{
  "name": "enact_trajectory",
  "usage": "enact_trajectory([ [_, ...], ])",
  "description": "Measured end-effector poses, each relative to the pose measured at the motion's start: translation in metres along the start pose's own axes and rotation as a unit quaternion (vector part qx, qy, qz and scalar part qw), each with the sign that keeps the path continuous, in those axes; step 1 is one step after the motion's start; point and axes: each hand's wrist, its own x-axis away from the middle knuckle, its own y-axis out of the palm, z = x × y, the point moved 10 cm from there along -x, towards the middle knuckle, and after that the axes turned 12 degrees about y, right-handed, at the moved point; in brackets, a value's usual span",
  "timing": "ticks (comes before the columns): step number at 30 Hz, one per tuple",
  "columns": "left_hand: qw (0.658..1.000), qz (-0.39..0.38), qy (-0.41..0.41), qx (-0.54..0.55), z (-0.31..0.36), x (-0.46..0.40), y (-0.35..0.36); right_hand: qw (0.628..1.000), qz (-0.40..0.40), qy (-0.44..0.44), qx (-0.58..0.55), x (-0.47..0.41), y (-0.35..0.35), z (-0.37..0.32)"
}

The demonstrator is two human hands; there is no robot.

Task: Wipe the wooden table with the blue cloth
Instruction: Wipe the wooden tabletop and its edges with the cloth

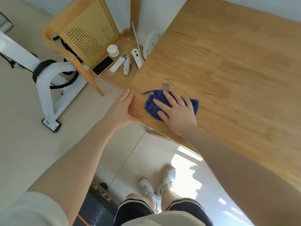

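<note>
Blue cloth (162, 103): bunched near the table's corner, pinned flat for wiping.
Right hand (176, 110): fingers spread straight, pressing the cloth — no grip.
Left hand (123, 110): curled over the corner edge, likely bracing.
Wooden table (228, 70): bare oak grain.
Chair (88, 35): beside the table — phone (103, 65) on its seat.

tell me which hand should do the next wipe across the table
Right. The right hand already presses flat on the blue cloth on the wooden table; the left hand only holds the table's corner.
</note>
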Motion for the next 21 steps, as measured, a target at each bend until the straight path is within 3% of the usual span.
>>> enact_trajectory([
  [4,1.0,0.006,-0.01,-0.002,-0.001,0.002,-0.001,0.996,-0.004,0.085,0.021,-0.02,-0.003,0.008],
  [8,1.0,0.016,0.007,-0.02,0.003,0.005,-0.005,0.998,-0.013,-0.008,0.057,0.019,0.014,-0.037],
  [14,0.994,0.049,0.065,-0.073,0.002,0.003,-0.011,0.996,-0.054,-0.056,0.035,0.011,0.02,-0.06],
  [17,0.996,0.011,0.08,-0.045,-0.008,-0.001,-0.018,0.999,-0.031,0.035,0.016,-0.028,0.01,-0.05],
  [21,0.981,-0.03,0.08,0.174,-0.024,-0.005,-0.027,0.986,-0.004,0.168,0.013,-0.049,0.004,-0.051],
])
